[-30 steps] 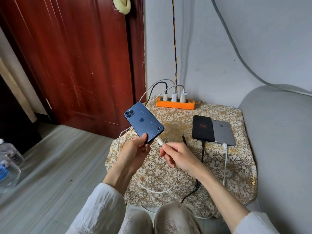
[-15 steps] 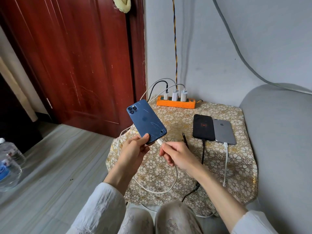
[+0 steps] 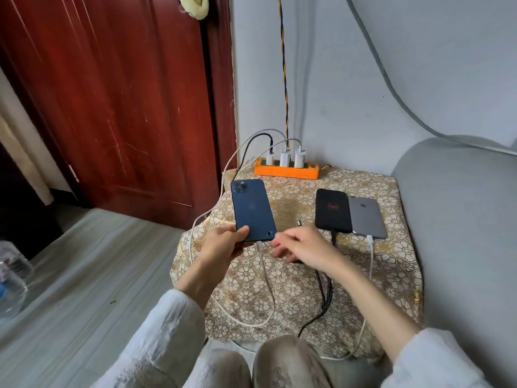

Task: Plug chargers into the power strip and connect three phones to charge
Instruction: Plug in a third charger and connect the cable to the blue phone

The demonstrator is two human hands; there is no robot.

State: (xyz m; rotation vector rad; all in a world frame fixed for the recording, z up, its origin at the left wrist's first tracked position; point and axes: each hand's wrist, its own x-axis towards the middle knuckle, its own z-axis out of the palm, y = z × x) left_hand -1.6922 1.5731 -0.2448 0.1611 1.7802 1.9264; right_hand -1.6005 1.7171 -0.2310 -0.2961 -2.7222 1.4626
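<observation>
Left hand (image 3: 223,246) grip pinches blue phone (image 3: 252,210) near end, white cable (image 3: 265,278) plugged in, phone low over worktop (image 3: 293,275). Right hand (image 3: 303,245) grip spread, holding nothing, beside it. Black phone (image 3: 333,210), grey phone (image 3: 366,217) lie cabled; power strip (image 3: 286,171) behind.

Legible text: none. Marks only:
- Grey phone (image 3: 366,217), back up on the worktop (image 3: 293,275): small dark apple logo near its upper middle.
- Black phone (image 3: 333,210), just beside it: faint reddish emblem, unreadable.
- Blue phone (image 3: 252,210): no mark can be made out.
</observation>
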